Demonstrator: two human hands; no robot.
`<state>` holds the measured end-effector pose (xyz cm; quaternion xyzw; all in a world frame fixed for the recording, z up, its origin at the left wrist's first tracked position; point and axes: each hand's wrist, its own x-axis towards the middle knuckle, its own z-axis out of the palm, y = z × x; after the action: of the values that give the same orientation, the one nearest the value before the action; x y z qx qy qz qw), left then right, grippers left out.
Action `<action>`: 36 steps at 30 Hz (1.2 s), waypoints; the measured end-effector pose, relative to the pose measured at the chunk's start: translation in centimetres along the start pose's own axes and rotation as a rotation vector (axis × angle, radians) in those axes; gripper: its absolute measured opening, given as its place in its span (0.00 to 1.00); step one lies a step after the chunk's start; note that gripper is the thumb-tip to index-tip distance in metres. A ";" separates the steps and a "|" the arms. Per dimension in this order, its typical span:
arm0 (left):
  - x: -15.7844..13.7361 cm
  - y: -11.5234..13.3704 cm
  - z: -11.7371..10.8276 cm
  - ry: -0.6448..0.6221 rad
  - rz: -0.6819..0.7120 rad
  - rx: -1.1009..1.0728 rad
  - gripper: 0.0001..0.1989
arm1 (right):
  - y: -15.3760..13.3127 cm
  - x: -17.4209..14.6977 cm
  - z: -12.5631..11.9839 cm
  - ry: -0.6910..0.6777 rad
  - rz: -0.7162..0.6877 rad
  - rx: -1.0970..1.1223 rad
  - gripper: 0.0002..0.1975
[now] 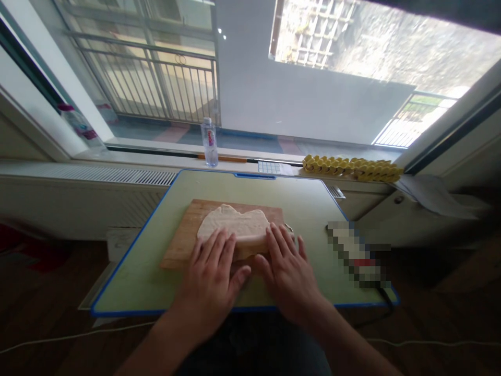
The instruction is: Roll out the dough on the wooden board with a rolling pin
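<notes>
A flat, irregular sheet of pale dough [235, 222] lies on a wooden cutting board [180, 245]. Across its near edge runs a light-coloured rolling pin [250, 241], much of it covered by my hands. My left hand [213, 266] lies over the pin's left part, fingers stretched forward and the thumb pointing inward. Over the right part rests my right hand [287, 266], its fingers extended flat and slightly apart. Both palms face down, and neither hand wraps round the pin. A small metal loop [288, 228] shows at the board's right edge, just beyond my right fingers.
The board sits on a pale green, blue-edged folding table [136, 277]. A blurred-out device [356, 253] with a black cord lies at its right. On the windowsill are a clear bottle [210, 143], a white keypad-like item [270, 167] and a yellow bumpy object [352, 168].
</notes>
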<state>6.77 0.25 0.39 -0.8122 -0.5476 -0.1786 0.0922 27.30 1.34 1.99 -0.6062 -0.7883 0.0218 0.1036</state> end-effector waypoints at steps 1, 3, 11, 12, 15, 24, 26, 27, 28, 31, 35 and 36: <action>-1.5 0.4 -0.3 0.031 0.033 -0.001 0.38 | 0.1 -1.7 0.1 -0.004 -0.024 -0.002 0.34; -3.1 0.6 -0.5 0.071 0.074 0.005 0.39 | 0.4 -3.5 0.3 0.002 -0.057 -0.007 0.33; 9.0 -3.4 2.0 -0.216 -0.149 -0.009 0.38 | 1.2 8.7 -0.1 -0.078 0.064 0.011 0.37; 11.0 -4.1 2.2 -0.271 -0.165 -0.013 0.38 | 1.2 10.6 -0.3 -0.097 0.082 0.010 0.37; 14.9 -5.1 2.4 -0.377 -0.224 -0.034 0.37 | 1.1 13.9 -0.8 -0.132 0.141 0.014 0.38; 1.6 -1.6 0.6 -0.030 0.001 0.003 0.37 | -0.8 0.5 0.4 -0.022 0.061 0.032 0.37; -1.5 -1.1 0.2 0.020 0.060 -0.004 0.38 | -0.8 -2.6 0.6 0.012 0.005 0.028 0.36; -2.3 -1.0 0.1 0.036 0.074 -0.005 0.38 | -0.7 -3.4 0.6 0.018 -0.014 0.026 0.36; -2.5 -1.0 0.2 0.040 0.075 -0.005 0.38 | -0.6 -3.5 0.6 0.017 -0.022 0.024 0.36; 0.3 -1.9 0.9 -0.013 0.010 0.001 0.38 | 0.0 -0.3 0.4 -0.024 0.009 0.020 0.37; 8.6 -3.8 1.7 -0.252 -0.126 -0.011 0.39 | 0.7 8.2 0.0 -0.090 0.101 0.037 0.39; 10.6 -4.2 1.8 -0.310 -0.146 -0.015 0.38 | 0.8 10.2 -0.2 -0.109 0.126 0.038 0.39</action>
<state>6.78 11.60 2.69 -0.7887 -0.6116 -0.0613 -0.0126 25.59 11.27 3.45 -0.6503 -0.7525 0.0764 0.0705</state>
